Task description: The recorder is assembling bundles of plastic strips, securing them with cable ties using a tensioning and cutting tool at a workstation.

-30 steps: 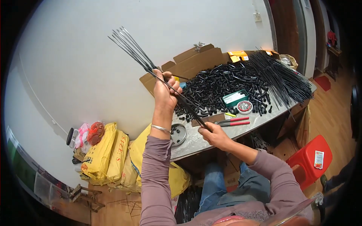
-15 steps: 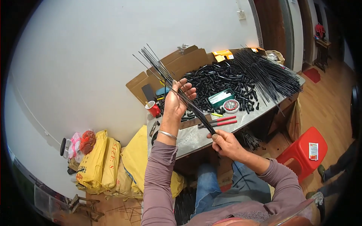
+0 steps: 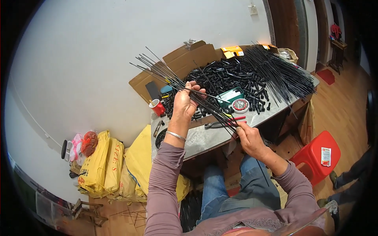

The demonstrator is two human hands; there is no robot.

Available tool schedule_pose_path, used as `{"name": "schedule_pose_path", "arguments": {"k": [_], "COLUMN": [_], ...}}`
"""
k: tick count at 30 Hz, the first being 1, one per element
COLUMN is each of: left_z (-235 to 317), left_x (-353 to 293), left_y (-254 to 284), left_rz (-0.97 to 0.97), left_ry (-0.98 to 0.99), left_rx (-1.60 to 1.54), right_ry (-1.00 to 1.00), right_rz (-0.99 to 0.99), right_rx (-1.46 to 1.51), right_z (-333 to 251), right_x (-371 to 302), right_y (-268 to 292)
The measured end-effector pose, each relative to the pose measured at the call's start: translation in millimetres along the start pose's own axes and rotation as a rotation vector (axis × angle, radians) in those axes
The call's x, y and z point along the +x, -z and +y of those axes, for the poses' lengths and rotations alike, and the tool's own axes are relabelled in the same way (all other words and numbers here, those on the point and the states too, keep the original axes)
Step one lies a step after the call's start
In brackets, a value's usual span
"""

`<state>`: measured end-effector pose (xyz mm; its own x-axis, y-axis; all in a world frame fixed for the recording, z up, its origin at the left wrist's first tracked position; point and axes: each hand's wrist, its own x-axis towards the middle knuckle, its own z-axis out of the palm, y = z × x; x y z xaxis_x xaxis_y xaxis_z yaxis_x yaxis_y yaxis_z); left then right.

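My left hand (image 3: 186, 101) is closed around the middle of a loose bundle of thin black rods (image 3: 212, 109), thumb on top and fingers curled. The rods' upper ends fan out to the upper left. Lower down, my right hand (image 3: 251, 139) pinches the other end of the bundle between thumb and fingers. A single rod (image 3: 263, 173) slants down below that hand over my lap. Beneath the bundle, red-handled pliers (image 3: 238, 118) lie partly hidden on the grey table (image 3: 189, 145).
Small black bolt-like parts (image 3: 214, 76) are heaped on the table, with more black rods (image 3: 279, 74) at right. Nearby stand a green box (image 3: 230, 94), a round tin (image 3: 240, 105) and a red mug (image 3: 157, 108). A red stool (image 3: 315, 157) stands right, yellow sacks (image 3: 112, 167) left.
My right hand has moved right and slightly up with its end of the bundle. The rods now lie flatter and spread wider at both ends.
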<state>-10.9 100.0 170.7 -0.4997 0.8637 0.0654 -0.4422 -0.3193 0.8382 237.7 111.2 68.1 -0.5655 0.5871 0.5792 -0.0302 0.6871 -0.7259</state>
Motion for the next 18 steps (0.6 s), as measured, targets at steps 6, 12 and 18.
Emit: {"name": "schedule_pose_path", "arguments": {"k": [6, 12, 18], "left_z": [-2.3, 7.4, 11.9], "left_x": [-0.8, 13.8, 14.9], "left_y": [-2.0, 16.2, 27.2], "left_rz": [0.038, 0.097, -0.007], "left_ry": [0.017, -0.053, -0.045], "left_rx": [0.014, 0.035, 0.302], "right_ry": [-0.096, -0.258, -0.538], "right_rz": [0.048, 0.202, 0.441], "right_rx": [0.052, 0.219, 0.537], "right_z": [0.0, 13.2, 16.6], "right_x": [-6.6, -23.6, -24.6], "right_y": [10.9, 42.3, 129.0]}}
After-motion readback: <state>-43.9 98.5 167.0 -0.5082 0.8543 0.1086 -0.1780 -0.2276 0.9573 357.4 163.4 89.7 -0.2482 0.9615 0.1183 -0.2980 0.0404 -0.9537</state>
